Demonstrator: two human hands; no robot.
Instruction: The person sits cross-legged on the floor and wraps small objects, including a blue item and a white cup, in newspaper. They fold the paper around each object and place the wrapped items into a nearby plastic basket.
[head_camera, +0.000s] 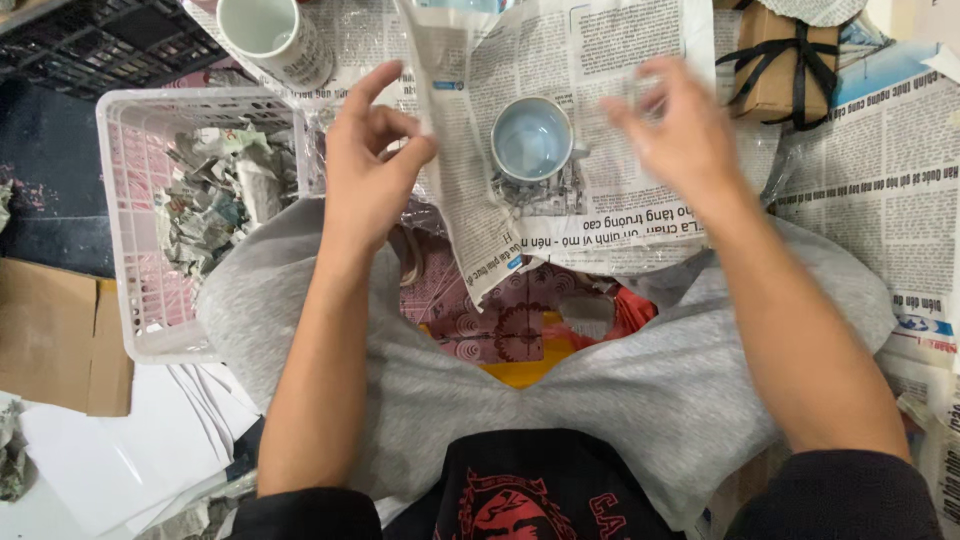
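A white mug (532, 139) stands upright on a newspaper sheet (590, 60) spread in front of me. My left hand (370, 165) pinches the sheet's folded left edge between thumb and fingers. My right hand (680, 135) hovers over the sheet's right side, blurred, fingers apart, touching or just above the paper. My knees in grey trousers sit below the sheet.
A white plastic basket (125, 240) at the left holds crumpled newspaper wads. A second white mug (275, 38) lies at the top left. A brown box tied with black ribbon (785, 65) sits top right. More newspaper (880, 170) covers the right; cardboard (55, 335) lies at left.
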